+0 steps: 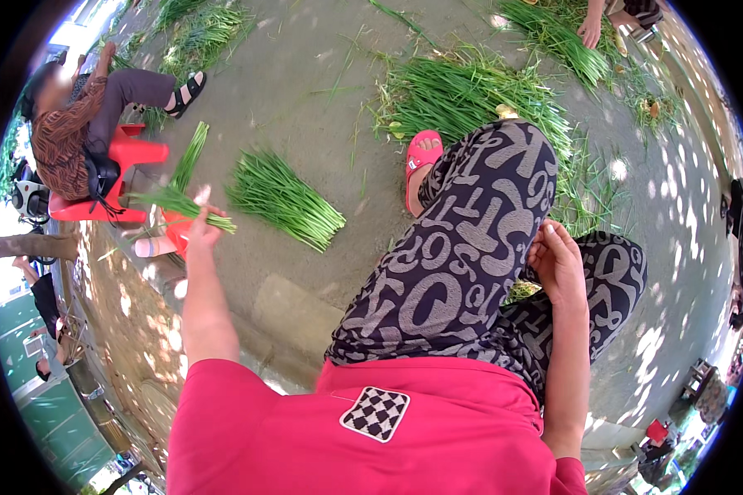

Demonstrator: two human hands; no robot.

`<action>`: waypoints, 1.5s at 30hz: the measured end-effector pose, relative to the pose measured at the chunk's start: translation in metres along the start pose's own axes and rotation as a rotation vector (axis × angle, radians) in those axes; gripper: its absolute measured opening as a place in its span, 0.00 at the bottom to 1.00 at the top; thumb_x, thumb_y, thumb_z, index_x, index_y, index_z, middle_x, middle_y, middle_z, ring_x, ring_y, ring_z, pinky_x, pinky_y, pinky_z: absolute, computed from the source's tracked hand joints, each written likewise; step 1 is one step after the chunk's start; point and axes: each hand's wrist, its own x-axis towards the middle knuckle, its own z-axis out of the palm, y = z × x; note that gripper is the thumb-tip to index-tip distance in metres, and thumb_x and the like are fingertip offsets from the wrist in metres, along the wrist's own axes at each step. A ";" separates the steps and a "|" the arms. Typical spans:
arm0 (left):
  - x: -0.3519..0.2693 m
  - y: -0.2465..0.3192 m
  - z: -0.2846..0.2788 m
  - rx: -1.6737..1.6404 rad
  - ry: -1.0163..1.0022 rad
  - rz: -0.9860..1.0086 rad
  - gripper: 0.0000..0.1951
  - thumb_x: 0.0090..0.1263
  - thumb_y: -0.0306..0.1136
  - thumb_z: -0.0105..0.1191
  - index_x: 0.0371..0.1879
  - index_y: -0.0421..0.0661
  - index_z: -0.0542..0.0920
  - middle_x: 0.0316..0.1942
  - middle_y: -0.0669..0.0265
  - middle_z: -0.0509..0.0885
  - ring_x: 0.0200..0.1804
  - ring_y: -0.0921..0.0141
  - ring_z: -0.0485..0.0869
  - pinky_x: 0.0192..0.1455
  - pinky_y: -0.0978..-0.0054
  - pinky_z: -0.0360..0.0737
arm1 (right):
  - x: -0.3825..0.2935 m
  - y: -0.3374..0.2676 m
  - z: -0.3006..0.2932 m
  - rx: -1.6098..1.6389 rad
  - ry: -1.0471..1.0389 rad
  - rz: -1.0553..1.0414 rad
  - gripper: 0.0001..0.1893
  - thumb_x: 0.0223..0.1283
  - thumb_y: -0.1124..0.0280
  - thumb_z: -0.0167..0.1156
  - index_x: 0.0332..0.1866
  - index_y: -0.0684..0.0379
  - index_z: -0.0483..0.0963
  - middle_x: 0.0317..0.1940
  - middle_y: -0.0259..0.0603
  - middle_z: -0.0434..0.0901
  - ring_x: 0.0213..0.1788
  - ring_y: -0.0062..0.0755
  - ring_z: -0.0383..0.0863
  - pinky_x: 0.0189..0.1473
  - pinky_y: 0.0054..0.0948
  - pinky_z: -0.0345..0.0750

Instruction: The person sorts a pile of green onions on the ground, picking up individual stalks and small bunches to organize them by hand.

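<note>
My left hand (pixel 205 231) is out to the left, closed around a small bunch of long green stalks (pixel 170 201), which look like garlic chives. The leafy ends point left and look blurred. To the right of that hand, a neat bundle of the same stalks (pixel 285 199) lies on the concrete ground, pale cut ends toward me. A thinner bunch (pixel 190 154) lies beyond the hand. My right hand (pixel 558 263) is by my bent knee in patterned trousers (pixel 470 247). Its fingers are curled and partly hidden, so I cannot see whether anything is in them.
A large loose heap of stalks (pixel 470 93) lies beyond my pink sandal (pixel 416 164). At left a person sits on a red plastic stool (pixel 130 148). Another person's hand (pixel 589 31) touches stalks (pixel 557 43) at top right. An orange-red object (pixel 176 232) is beside my left hand.
</note>
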 end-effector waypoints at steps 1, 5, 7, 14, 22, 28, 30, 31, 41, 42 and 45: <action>0.007 -0.021 0.001 0.028 0.010 -0.055 0.15 0.75 0.39 0.42 0.30 0.41 0.72 0.28 0.58 0.76 0.36 0.59 0.75 0.46 0.54 0.76 | 0.000 0.000 0.000 -0.008 0.014 0.005 0.06 0.66 0.68 0.55 0.43 0.58 0.74 0.30 0.33 0.79 0.28 0.22 0.78 0.33 0.21 0.74; 0.029 -0.115 -0.008 0.205 0.053 -0.365 0.12 0.75 0.36 0.41 0.34 0.41 0.72 0.28 0.58 0.76 0.31 0.59 0.76 0.41 0.51 0.77 | 0.002 0.004 -0.004 -0.080 0.034 0.021 0.07 0.66 0.67 0.55 0.44 0.58 0.73 0.29 0.33 0.79 0.27 0.21 0.77 0.32 0.20 0.74; 0.036 -0.154 -0.013 0.203 0.143 -0.445 0.10 0.75 0.36 0.40 0.35 0.43 0.71 0.27 0.59 0.75 0.28 0.60 0.75 0.40 0.53 0.77 | 0.004 0.006 -0.004 -0.105 0.053 0.027 0.07 0.67 0.68 0.54 0.44 0.58 0.73 0.29 0.32 0.79 0.27 0.20 0.77 0.32 0.20 0.73; 0.042 -0.192 -0.008 0.092 0.260 -0.396 0.08 0.76 0.36 0.41 0.39 0.46 0.69 0.26 0.61 0.74 0.27 0.65 0.74 0.40 0.57 0.76 | 0.003 0.010 0.005 -0.135 0.090 0.024 0.09 0.67 0.69 0.53 0.48 0.60 0.72 0.31 0.29 0.79 0.30 0.17 0.76 0.32 0.19 0.73; 0.044 -0.212 -0.017 0.499 0.299 -0.318 0.18 0.73 0.33 0.45 0.60 0.43 0.66 0.53 0.53 0.76 0.54 0.53 0.76 0.56 0.46 0.74 | 0.002 0.007 0.003 -0.113 0.115 0.035 0.08 0.66 0.70 0.54 0.47 0.59 0.72 0.32 0.30 0.79 0.30 0.18 0.77 0.33 0.20 0.75; 0.052 -0.195 -0.011 0.246 0.133 -0.289 0.11 0.71 0.31 0.47 0.50 0.46 0.73 0.44 0.60 0.79 0.43 0.62 0.79 0.44 0.51 0.79 | 0.007 0.010 -0.001 -0.165 0.068 0.046 0.12 0.65 0.65 0.55 0.46 0.61 0.72 0.31 0.32 0.77 0.30 0.18 0.78 0.33 0.19 0.75; 0.072 -0.167 -0.009 0.462 0.152 -0.241 0.03 0.68 0.32 0.50 0.38 0.53 0.75 0.33 0.69 0.75 0.30 0.70 0.74 0.33 0.64 0.74 | 0.013 0.008 0.005 -0.196 0.005 0.066 0.12 0.65 0.64 0.55 0.47 0.61 0.72 0.31 0.32 0.77 0.30 0.18 0.78 0.33 0.18 0.75; 0.064 -0.165 0.037 0.511 0.041 -0.178 0.02 0.66 0.34 0.52 0.34 0.55 0.74 0.29 0.72 0.72 0.28 0.73 0.69 0.31 0.68 0.71 | 0.010 0.009 0.004 -0.194 0.016 0.057 0.12 0.65 0.64 0.55 0.48 0.60 0.72 0.31 0.32 0.76 0.29 0.18 0.78 0.33 0.18 0.75; -0.395 -0.125 0.424 0.536 -1.380 0.452 0.19 0.72 0.31 0.47 0.59 0.39 0.68 0.58 0.56 0.74 0.60 0.64 0.73 0.59 0.66 0.73 | 0.000 0.007 -0.004 -0.163 -0.045 -0.026 0.10 0.67 0.66 0.54 0.46 0.60 0.72 0.32 0.30 0.77 0.29 0.15 0.76 0.32 0.16 0.74; -0.436 -0.131 0.430 0.605 -1.544 0.405 0.20 0.70 0.34 0.50 0.57 0.38 0.69 0.56 0.50 0.74 0.56 0.63 0.76 0.55 0.65 0.75 | -0.001 0.010 -0.007 -0.154 -0.032 -0.056 0.10 0.66 0.66 0.54 0.46 0.60 0.72 0.32 0.31 0.77 0.28 0.16 0.75 0.31 0.17 0.73; -0.501 -0.157 0.436 0.786 -2.045 0.376 0.20 0.69 0.34 0.50 0.56 0.37 0.70 0.54 0.51 0.75 0.54 0.63 0.76 0.54 0.66 0.75 | -0.003 0.005 -0.011 -0.113 -0.057 -0.050 0.11 0.66 0.64 0.54 0.46 0.60 0.71 0.33 0.33 0.78 0.27 0.16 0.75 0.32 0.18 0.73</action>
